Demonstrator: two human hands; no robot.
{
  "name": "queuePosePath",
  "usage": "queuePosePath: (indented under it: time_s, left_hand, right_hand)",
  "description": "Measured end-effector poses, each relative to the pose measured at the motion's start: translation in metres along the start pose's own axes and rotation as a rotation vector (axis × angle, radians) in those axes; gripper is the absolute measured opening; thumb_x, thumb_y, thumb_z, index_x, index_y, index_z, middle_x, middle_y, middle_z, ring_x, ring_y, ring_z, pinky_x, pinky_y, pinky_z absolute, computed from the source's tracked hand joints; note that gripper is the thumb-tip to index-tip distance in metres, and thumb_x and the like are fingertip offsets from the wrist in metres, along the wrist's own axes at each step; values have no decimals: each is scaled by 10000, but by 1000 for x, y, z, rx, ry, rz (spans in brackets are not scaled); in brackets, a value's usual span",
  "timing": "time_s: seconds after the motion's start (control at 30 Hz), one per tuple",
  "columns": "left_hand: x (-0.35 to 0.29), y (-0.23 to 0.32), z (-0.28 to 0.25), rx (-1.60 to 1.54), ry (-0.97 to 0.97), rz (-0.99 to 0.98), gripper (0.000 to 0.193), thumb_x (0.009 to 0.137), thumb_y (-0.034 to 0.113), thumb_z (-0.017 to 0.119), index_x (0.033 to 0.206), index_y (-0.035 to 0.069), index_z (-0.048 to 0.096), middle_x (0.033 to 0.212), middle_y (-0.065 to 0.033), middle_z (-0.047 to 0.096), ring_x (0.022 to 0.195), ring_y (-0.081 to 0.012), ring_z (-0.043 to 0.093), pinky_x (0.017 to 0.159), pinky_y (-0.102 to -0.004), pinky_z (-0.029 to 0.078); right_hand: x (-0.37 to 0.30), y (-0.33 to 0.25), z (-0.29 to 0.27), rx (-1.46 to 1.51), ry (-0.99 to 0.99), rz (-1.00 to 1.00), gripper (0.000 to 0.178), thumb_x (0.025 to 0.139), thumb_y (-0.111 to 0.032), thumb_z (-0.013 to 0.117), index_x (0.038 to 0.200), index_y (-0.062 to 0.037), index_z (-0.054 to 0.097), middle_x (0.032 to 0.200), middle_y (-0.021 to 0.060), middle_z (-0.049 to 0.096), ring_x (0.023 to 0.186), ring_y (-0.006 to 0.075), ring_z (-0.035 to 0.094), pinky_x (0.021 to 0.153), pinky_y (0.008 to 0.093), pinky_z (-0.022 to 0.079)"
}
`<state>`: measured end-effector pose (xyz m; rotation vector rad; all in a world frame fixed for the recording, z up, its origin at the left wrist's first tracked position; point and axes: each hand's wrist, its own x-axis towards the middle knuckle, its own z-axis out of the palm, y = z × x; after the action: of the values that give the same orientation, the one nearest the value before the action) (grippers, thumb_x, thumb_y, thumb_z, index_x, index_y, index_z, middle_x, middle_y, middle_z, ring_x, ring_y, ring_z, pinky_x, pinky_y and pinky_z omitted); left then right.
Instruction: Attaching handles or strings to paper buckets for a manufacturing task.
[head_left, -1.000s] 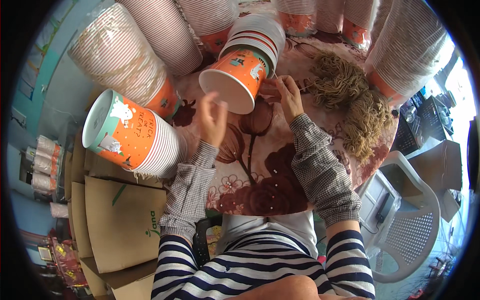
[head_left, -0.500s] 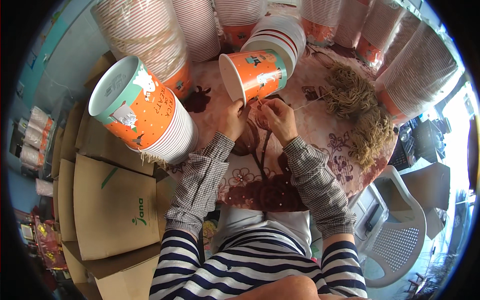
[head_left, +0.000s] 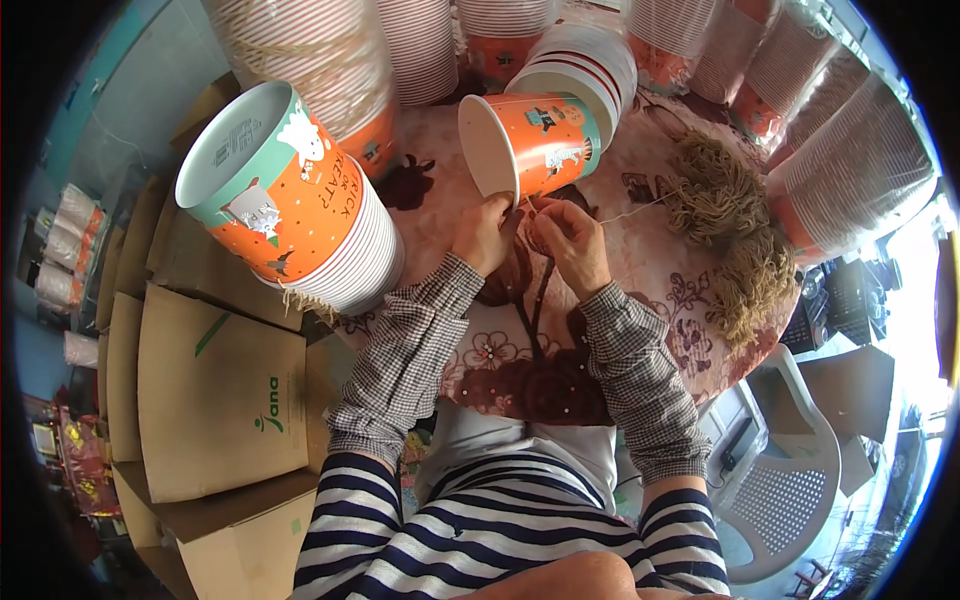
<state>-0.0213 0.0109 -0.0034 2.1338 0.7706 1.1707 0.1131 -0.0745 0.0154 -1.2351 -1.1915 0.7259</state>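
Note:
An orange and teal paper bucket (head_left: 528, 150) with ghost-like figures lies tilted on its side, its open mouth turned left. My left hand (head_left: 486, 234) pinches it at the near edge of the rim. Close beside it, my right hand (head_left: 574, 242) has thumb and fingers pressed together on a thin string (head_left: 640, 209), right below the bucket's wall. The string runs right to a bundle of tan cords (head_left: 712, 190). Just where the fingertips meet the rim, small details are hidden. Behind the bucket lie nested white buckets (head_left: 585, 75) on their side.
A tall leaning stack of upturned buckets (head_left: 340, 235) stands at the left. Plastic-wrapped bucket stacks (head_left: 850, 170) line the far side and right of the flowered tablecloth (head_left: 525, 385). Cardboard boxes (head_left: 225, 400) sit at lower left, a white plastic chair (head_left: 790, 490) at lower right.
The whole view has shifted slightly, with the table's things lying a little further right in the picture. Both hands stay at the bucket's rim, fingers closed.

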Motion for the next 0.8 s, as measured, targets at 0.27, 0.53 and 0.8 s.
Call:
queuePosePath:
  time_s: [0.27,0.53,0.8]
  left_hand:
    - [0,-1,2,19,-1,8,180,829,29,634,1000,-16,600,909,-215,644,800,-322,669,651,-351,521]
    - [-1,-1,2,37,-1,-5,175,836,42,631,1001,-8,600,909,-206,649,799,-316,670,650,-353,520]
    - [0,-3,4,52,-7,39,195,834,47,627,1020,2,587,912,-200,650,800,-307,671,652,-350,523]
  right_hand:
    - [1,2,-1,35,-1,46,194,913,-109,564,998,65,583,728,4,591,653,42,527,588,202,436]
    - [2,3,-2,9,-9,58,144,904,-98,595,934,42,607,779,14,623,704,41,552,631,201,467]
    - [6,6,-2,-50,34,20,168,890,-134,605,897,35,605,720,38,611,662,76,558,605,237,458]
